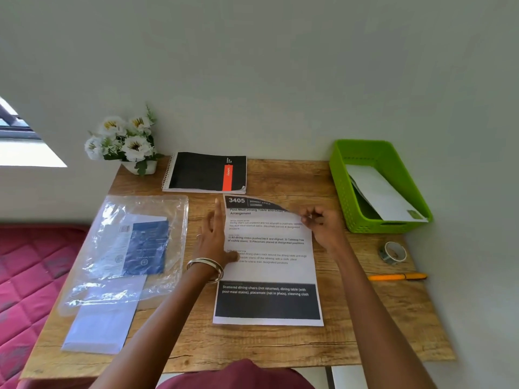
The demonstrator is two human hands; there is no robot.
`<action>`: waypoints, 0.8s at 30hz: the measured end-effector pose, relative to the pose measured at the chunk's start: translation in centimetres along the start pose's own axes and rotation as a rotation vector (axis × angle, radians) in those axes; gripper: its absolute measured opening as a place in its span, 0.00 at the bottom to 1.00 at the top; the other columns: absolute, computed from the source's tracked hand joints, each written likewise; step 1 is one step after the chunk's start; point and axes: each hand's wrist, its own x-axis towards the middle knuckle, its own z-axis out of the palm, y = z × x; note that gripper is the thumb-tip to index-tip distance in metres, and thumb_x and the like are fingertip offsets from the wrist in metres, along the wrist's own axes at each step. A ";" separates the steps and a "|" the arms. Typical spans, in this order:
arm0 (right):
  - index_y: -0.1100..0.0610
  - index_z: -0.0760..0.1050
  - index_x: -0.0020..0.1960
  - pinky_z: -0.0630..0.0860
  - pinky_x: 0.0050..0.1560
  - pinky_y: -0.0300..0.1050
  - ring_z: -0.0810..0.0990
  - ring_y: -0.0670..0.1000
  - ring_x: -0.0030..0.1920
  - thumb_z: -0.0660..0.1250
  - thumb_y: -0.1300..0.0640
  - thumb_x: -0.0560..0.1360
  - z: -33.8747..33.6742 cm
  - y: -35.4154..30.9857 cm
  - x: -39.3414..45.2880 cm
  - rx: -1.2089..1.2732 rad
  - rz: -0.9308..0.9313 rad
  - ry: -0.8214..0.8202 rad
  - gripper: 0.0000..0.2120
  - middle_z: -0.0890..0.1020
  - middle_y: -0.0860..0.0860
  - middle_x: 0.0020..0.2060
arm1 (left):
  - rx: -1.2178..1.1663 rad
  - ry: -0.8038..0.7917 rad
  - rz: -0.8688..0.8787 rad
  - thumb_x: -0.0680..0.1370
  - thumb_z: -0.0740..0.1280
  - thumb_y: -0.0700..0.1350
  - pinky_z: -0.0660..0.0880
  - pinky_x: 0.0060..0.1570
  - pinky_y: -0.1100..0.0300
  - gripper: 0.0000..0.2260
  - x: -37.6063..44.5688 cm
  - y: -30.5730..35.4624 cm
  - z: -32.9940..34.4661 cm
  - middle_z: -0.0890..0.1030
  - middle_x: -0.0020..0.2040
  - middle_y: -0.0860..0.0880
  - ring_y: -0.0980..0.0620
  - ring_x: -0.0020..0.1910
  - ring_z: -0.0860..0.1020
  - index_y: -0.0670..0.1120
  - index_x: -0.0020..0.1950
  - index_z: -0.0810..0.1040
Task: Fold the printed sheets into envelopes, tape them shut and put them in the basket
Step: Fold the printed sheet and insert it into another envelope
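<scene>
Printed sheet [268, 259] lies flat, mid-bench, text side up, black band nearest the person. Right hand [323, 223] pinches the far right corner and curls it over toward the middle; the corner is lifted, not yet creased. Left hand [216, 237] is open, fingers straight, thumb resting on the sheet's left edge to pin it. Green basket [341, 175] at the far right of the bench holds one white folded envelope [382, 192]. Tape roll [392, 252] sits just in front of the basket, orange pen [397, 276] nearer still. Judgement: the paper is light, thin and limp, and likely slides easily on the smooth wood bench [280, 349], so one hand must anchor it while the other folds. Best hold is at a corner or edge with fingertips; a firm grip mid-sheet would likely crumple it. A crease takes once pressed and is hard to undo, so align before flattening.
</scene>
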 end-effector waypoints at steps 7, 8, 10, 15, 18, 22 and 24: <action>0.50 0.81 0.46 0.66 0.61 0.51 0.72 0.54 0.60 0.67 0.74 0.65 -0.6 2.7 -1.9 -0.502 -0.243 -0.064 0.21 0.79 0.44 0.55 | 0.228 0.100 0.127 0.67 0.76 0.49 0.53 0.71 0.39 0.55 -1.0 -0.7 0.1 0.36 0.76 0.47 0.41 0.75 0.44 0.57 0.71 0.30; 0.51 0.82 0.47 0.66 0.63 0.55 0.71 0.55 0.61 0.65 0.75 0.66 -0.6 3.0 -2.0 -0.546 -0.247 -0.085 0.21 0.79 0.46 0.57 | 0.301 0.104 0.155 0.68 0.74 0.50 0.52 0.70 0.39 0.54 -1.1 -0.7 0.2 0.35 0.76 0.49 0.41 0.75 0.44 0.58 0.71 0.29; 0.52 0.81 0.50 0.64 0.66 0.60 0.69 0.55 0.66 0.60 0.77 0.66 -0.4 3.1 -2.1 -0.632 -0.237 -0.120 0.25 0.78 0.48 0.62 | 0.404 0.042 0.197 0.73 0.70 0.51 0.51 0.69 0.38 0.47 -1.3 -0.7 0.3 0.34 0.75 0.53 0.43 0.75 0.42 0.60 0.71 0.31; 0.52 0.75 0.61 0.49 0.69 0.47 0.57 0.47 0.74 0.58 0.73 0.70 0.7 0.6 -2.2 -0.883 -0.156 -0.231 0.26 0.68 0.45 0.71 | 0.478 -0.178 0.187 0.82 0.51 0.49 0.41 0.69 0.36 0.26 -1.8 -1.2 1.3 0.38 0.76 0.57 0.48 0.75 0.39 0.60 0.75 0.41; 0.55 0.69 0.69 0.52 0.71 0.47 0.59 0.49 0.74 0.58 0.64 0.78 3.2 -0.7 -2.7 -0.821 -0.276 -0.278 0.20 0.67 0.51 0.72 | 0.486 -0.185 0.199 0.82 0.49 0.49 0.44 0.70 0.38 0.25 -1.9 -1.4 1.2 0.37 0.75 0.58 0.49 0.75 0.39 0.59 0.75 0.39; 0.57 0.51 0.77 0.45 0.74 0.49 0.49 0.51 0.77 0.54 0.52 0.82 7.5 -0.7 -3.2 -0.917 -0.331 -0.483 0.26 0.53 0.53 0.77 | 0.517 -0.167 0.182 0.82 0.48 0.51 0.46 0.70 0.41 0.25 -2.1 -1.5 1.3 0.36 0.75 0.59 0.51 0.75 0.39 0.59 0.74 0.38; 0.57 0.46 0.78 0.43 0.75 0.49 0.44 0.50 0.77 0.51 0.49 0.82 8.6 -0.1 -3.2 -0.991 -0.353 -0.511 0.28 0.49 0.53 0.78 | 0.513 -0.157 0.178 0.82 0.47 0.52 0.46 0.70 0.42 0.25 -2.2 -1.5 1.4 0.36 0.75 0.59 0.52 0.75 0.39 0.59 0.74 0.38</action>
